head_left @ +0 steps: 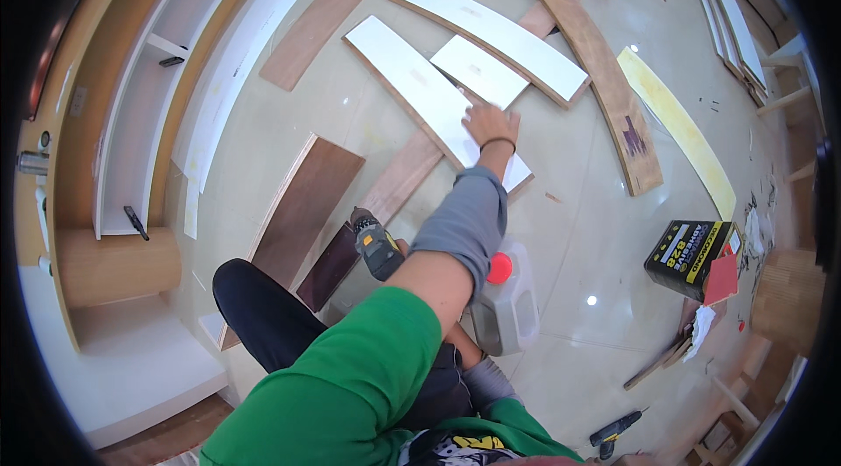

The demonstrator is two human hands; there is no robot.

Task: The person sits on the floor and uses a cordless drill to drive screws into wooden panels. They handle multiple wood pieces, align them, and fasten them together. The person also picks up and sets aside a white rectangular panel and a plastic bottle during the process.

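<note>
My left hand reaches ahead, its fingers curled at the right edge of a long white board on the floor. Under my left arm, my right hand mostly hides from view but is closed on a cordless drill, its chuck toward the far left. A shorter white board lies just beyond the left hand, and another long white board is farther off. A brown plank passes beneath the near white board. Beside my left forearm stands a translucent jug with a red cap.
Brown boards lie left of the drill, beside a white cabinet frame. To the right are a wooden plank, a yellowish strip and a black-and-yellow tin. A second drill lies at the lower right.
</note>
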